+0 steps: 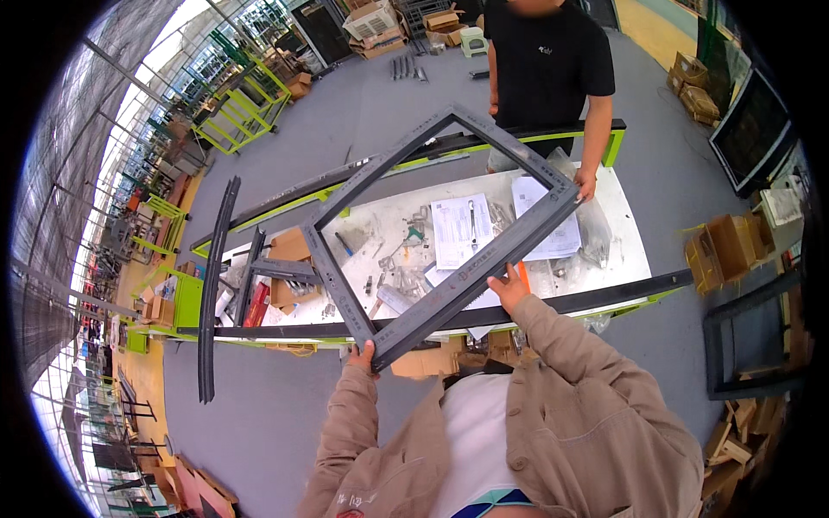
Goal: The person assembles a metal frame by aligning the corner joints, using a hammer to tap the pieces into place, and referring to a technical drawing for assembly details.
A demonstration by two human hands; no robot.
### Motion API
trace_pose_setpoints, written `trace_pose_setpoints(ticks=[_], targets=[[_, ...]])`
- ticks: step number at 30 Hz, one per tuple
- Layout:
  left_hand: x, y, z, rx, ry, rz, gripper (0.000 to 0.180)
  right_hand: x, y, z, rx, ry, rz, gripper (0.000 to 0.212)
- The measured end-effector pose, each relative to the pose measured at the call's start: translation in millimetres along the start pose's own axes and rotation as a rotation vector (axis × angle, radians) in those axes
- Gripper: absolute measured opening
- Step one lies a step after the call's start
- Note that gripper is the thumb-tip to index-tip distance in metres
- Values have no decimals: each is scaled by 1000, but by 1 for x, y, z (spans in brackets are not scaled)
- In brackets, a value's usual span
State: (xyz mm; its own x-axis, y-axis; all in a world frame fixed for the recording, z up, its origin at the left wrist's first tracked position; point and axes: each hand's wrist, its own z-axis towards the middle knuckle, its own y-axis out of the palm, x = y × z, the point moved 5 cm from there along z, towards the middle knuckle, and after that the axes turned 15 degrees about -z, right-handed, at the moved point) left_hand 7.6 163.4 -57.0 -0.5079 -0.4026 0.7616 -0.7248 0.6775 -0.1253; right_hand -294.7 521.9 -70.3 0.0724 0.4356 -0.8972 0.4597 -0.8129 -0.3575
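A dark grey rectangular window frame [473,278] is held tilted above the white workbench. My left hand [363,356] grips its near left corner, thumb on the upper face. Along the near long side, my right hand [511,288] holds the edge with the fingers partly hidden beneath. Across the bench stands a person in a black T-shirt [548,69], whose hand [585,186] touches the frame's right corner. Printed paper sheets [449,233] and small metal parts lie on the bench, seen through the frame's opening.
The white bench [626,233] has dark padded rails [596,298] on green metalwork. Long dark profiles [218,293] stick out past its left end, near a cardboard box [289,250]. More cardboard boxes [734,246] and dark frames [760,129] stand at the right.
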Motion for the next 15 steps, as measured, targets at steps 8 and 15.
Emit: trace_pose_setpoints(ticks=[8, 15], targets=[[-25, 69, -76, -144, -116, -52, 81, 20, -30, 1, 227, 124, 235, 89], [-19, 127, -110, -295, -127, -40, 74, 7, -63, -14, 179, 173, 319, 84]])
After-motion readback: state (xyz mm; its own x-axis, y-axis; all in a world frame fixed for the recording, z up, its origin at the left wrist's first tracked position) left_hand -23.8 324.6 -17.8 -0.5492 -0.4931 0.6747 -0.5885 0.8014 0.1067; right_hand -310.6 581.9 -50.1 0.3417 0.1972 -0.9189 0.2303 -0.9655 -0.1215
